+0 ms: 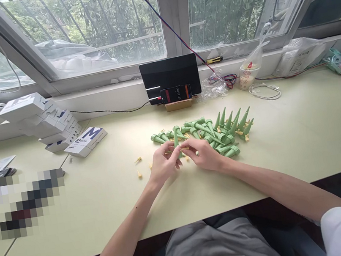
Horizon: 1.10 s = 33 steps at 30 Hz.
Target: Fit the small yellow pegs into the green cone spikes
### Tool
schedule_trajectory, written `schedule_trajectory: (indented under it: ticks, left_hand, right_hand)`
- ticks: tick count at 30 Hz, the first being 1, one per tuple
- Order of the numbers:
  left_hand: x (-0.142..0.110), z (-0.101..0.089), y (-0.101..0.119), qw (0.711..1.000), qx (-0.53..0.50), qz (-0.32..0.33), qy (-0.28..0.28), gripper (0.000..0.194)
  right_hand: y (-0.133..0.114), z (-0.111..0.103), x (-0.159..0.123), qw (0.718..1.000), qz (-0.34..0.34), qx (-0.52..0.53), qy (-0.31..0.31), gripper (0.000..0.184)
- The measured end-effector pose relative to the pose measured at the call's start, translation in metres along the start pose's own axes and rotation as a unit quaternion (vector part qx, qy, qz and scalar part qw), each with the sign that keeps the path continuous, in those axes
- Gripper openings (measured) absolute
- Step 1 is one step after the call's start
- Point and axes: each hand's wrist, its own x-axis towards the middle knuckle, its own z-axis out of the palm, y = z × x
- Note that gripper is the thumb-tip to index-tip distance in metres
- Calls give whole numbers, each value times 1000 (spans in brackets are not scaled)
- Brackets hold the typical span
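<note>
A green plastic cone-shaped watering spike (pixel 175 136) stands point up in the closed fingers of my left hand (pixel 164 163). Beside it my right hand (pixel 205 154) pinches a small yellow plastic piece (pixel 185 148) against the spike's side; the fingers partly cover the contact. Just behind and to the right of my hands lies a heap of green spikes (pixel 212 132), mostly on their sides. At its right end several spikes (pixel 243 120) stand upright with yellow pieces at their bases. Loose yellow pieces (pixel 139 174) are scattered left of my left hand.
A phone (pixel 175 94) leans on a cardboard stand before a dark tablet (pixel 170 74) at the window. White boxes (pixel 44 119) are stacked at the left, with one box (pixel 86 142) apart. A bagged cup (pixel 247 74) and white cable (pixel 264 91) lie back right.
</note>
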Motion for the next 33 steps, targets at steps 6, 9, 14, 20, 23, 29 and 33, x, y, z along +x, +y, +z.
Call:
schedule_trajectory:
  ticks: [6,9,14,20,23,29,33]
  left_hand:
    - [0,1,-1,1000,-14,8,-6,39]
    - [0,1,-1,1000,-20,8,-5,40]
    - [0,1,-1,1000,-6,9,0,39]
    - [0,0,-1,1000,6,9,-1,38]
    - [1,0,-2,1000,-2,13,-3,39]
    - [1,1,-1,1000,-8,10,0,39]
    - [0,0,-1,1000,-8,14,1,39]
  right_hand:
    - [1,0,0,1000,3,-6,3,13]
    - [0,0,0,1000,7,-13,5,13]
    - [-1,0,0,1000,3,-6,2,13]
    - [0,0,0,1000,-1,3,2,13]
    - [-1,0,0,1000,4,0,4,14]
    - [-2,-1,1,1000,2,-10,6,14]
    - [-2,-1,1,1000,3,-11,6,15]
